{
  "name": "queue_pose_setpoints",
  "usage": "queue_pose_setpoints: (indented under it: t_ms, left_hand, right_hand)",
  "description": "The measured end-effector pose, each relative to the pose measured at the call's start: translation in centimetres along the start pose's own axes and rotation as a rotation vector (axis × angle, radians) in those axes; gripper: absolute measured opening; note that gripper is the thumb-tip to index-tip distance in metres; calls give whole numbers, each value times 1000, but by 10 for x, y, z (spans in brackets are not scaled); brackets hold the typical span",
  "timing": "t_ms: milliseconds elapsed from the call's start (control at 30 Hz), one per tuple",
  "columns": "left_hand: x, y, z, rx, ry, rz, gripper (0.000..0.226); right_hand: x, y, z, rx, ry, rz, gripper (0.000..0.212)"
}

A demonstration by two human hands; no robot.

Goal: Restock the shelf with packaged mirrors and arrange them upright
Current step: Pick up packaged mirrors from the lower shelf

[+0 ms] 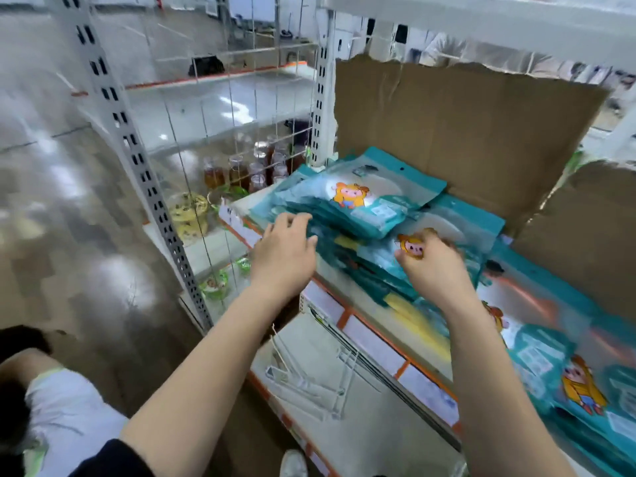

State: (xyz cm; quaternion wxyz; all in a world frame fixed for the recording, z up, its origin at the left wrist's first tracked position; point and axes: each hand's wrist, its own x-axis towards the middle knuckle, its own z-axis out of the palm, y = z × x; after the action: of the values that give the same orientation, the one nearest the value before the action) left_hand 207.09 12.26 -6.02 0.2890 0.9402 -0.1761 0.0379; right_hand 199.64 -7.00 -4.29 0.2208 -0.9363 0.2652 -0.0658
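Just in front of the cardboard sheet (464, 125), a stack of packaged mirrors (364, 201) is seen lying flat on the shelf (375, 339), the teal packs piled loosely and fanned out, none stood upright. On the topmost pack a cartoon figure in orange and yellow is printed, and a pale round disc is visible through the clear window. The left hand (284, 251) is placed at the end of the stack that juts out past the left edge of the cardboard sheet; its fingers are curled over the top and the thumb is set against the side, so its grip is closed round the stack of packaged mirrors. The right hand (437, 266) is held in front of the middle of the cardboard sheet – its fingers are bunched and its grip is clenched on a lower pack (447, 232), whose cartoon print is partly covered by the fingertips. That hand is smeared by motion blur, so the exact placing of the fingers cannot be told. Further packs (557, 366) are laid flat along the shelf below and to the right of the cardboard sheet, blurred as well. To the left of the cardboard sheet, beyond a white shelf post (321, 98), jars (247, 170) with dark contents and a clear tub of pale biscuits (189, 213) are kept on a neighbouring unit. Below the cardboard sheet, one level down, white wire racks (309, 376) are laid flat. Far to its lower left – out on the floor side – part of another person in white clothing (58, 401) is seen
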Motion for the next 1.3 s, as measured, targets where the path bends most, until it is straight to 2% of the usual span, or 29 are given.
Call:
queue_pose_setpoints:
  t_ms: [200,467,667,800,967,1067,1200,1300]
  left_hand:
    - [84,-11,-21,27,55,17,37]
    - [158,-1,-4,47,-92,27,41]
    - [199,6,14,39,-222,115,46]
    - [224,8,31,86,-351,92,45]
    - [264,5,36,107,-314,37,39]
    - [270,6,43,126,-316,80,31]
    - [278,7,43,27,-277,107,28]
    - [284,6,44,-20,-301,130,37]
  right_hand:
    - [65,-24,6,30,47,69,51]
    - [105,-21,5,80,75,116,54]
    - [120,-21,1,108,78,183,37]
    - [125,-23,8,234,-49,242,43]
    - [136,-33,8,480,-39,303,29]
    - [142,-20,5,560,14,439,26]
    - [145,-8,0,605,169,548,28]
    - [146,-5,2,639,223,572,13]
